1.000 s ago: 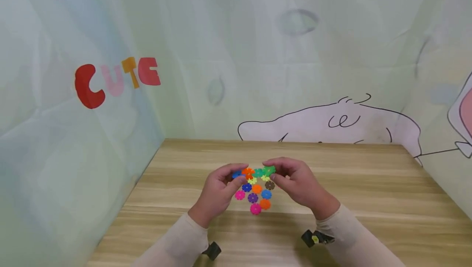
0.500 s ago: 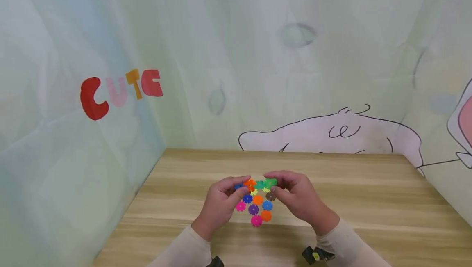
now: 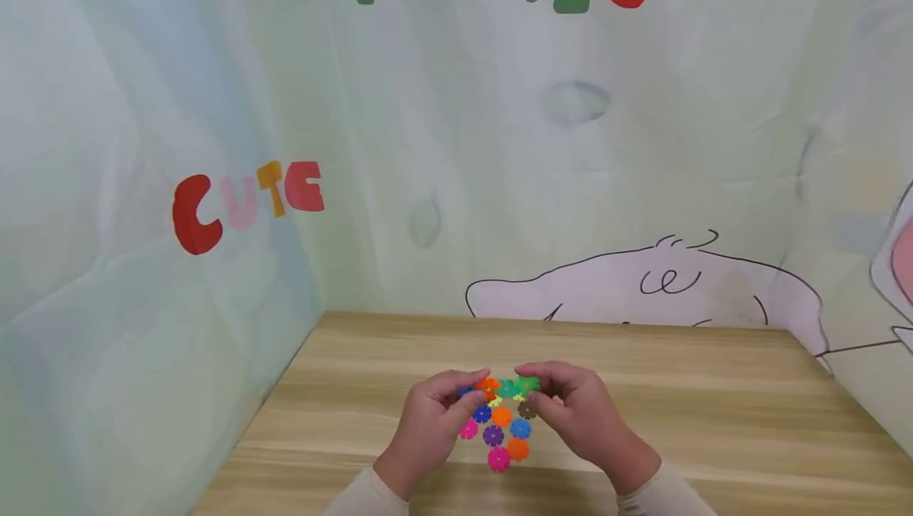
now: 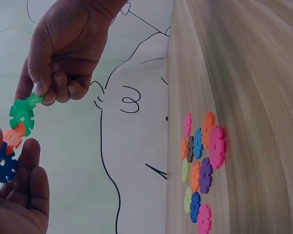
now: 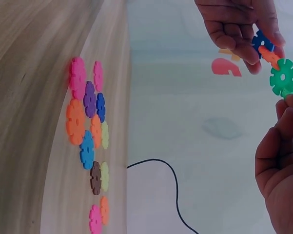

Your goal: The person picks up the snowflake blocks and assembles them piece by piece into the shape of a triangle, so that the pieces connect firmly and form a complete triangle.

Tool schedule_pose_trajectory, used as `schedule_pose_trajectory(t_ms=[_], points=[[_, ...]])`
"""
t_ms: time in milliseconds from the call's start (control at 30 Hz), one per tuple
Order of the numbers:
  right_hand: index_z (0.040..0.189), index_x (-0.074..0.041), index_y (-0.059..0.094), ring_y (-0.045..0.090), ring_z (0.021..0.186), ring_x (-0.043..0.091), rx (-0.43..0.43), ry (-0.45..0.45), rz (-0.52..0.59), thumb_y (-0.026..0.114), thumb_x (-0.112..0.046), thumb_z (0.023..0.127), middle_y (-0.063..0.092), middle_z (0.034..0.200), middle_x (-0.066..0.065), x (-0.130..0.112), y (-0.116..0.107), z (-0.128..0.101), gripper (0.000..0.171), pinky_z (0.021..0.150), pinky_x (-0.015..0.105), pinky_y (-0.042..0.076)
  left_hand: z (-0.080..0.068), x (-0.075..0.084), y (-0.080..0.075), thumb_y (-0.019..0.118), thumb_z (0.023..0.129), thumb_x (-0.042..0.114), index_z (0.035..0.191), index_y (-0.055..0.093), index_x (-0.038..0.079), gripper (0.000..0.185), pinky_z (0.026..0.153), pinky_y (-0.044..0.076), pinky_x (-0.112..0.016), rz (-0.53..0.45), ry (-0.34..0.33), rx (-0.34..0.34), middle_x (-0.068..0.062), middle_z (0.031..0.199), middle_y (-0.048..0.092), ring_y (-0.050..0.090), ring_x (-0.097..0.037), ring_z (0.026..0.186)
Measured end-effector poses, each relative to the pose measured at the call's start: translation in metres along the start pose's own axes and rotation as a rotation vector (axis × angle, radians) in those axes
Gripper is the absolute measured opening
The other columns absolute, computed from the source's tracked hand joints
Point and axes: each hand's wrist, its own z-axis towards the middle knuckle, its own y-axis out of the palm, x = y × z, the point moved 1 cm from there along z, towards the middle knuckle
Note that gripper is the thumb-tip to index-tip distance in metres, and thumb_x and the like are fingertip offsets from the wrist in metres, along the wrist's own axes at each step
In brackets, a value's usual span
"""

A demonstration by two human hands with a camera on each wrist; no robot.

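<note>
Both hands hold up a short chain of slotted plastic snowflake discs, linked edge to edge above the table. At its left end is a blue disc (image 4: 3, 165), pinched between the thumb and fingers of my left hand (image 3: 435, 421). An orange disc (image 3: 489, 387) joins it to a teal-green disc (image 5: 283, 77). The brighter green disc (image 3: 528, 386) at the other end is pinched by my right hand (image 3: 585, 413). Beneath the chain, loose discs lie flat on the tabletop, among them a purple disc (image 3: 493, 435), a pink disc (image 3: 499, 459) and a brown disc (image 5: 96, 178).
The wooden table (image 3: 342, 389) reaches back to a printed fabric backdrop (image 3: 385, 143) with cartoon drawings and lettering. Other loose discs near the hands include a light blue disc (image 3: 521, 428) and a yellow-green disc (image 5: 105, 176).
The head view has tilted upward, so table and hands appear lower and more lettering shows at the top. Both hands keep their hold on the linked discs.
</note>
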Motion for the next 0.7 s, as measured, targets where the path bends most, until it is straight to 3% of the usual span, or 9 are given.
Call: schedule_pose_trajectory(t_ms=[233,467,700], points=[[0.113,-0.009,0.068,0.070,0.072,0.020,-0.013,-0.063,0.047,0.064,0.002,0.089,0.068,0.080,0.008,-0.005,-0.005,0.013,0.027,0.070,0.043,0.058,0.007,0.033,0.001,0.064,0.093,0.009,0.115,0.070,0.016,0.024,0.076,0.056,-0.026,0.024,-0.013,0.048,0.000,0.105,0.069,0.066,-0.022,0.089],[0.116,-0.012,0.068,0.068,0.071,0.020,-0.001,-0.072,0.031,0.064,-0.001,0.091,0.067,0.083,0.006,-0.005,-0.007,0.017,0.028,0.069,0.040,0.058,0.013,0.013,0.001,0.066,0.092,0.018,0.116,0.069,0.023,0.025,0.072,0.056,-0.026,0.038,-0.029,0.078,0.005,0.103,0.070,0.067,-0.020,0.087],[0.116,-0.014,0.068,0.068,0.072,0.021,-0.021,-0.068,0.021,0.064,-0.002,0.091,0.066,0.082,0.006,-0.008,-0.009,0.018,0.028,0.068,0.043,0.058,0.013,0.010,-0.001,0.067,0.091,0.026,0.116,0.070,0.025,0.025,0.072,0.057,-0.029,0.020,0.026,0.071,0.003,0.099,0.071,0.068,-0.018,0.086]])
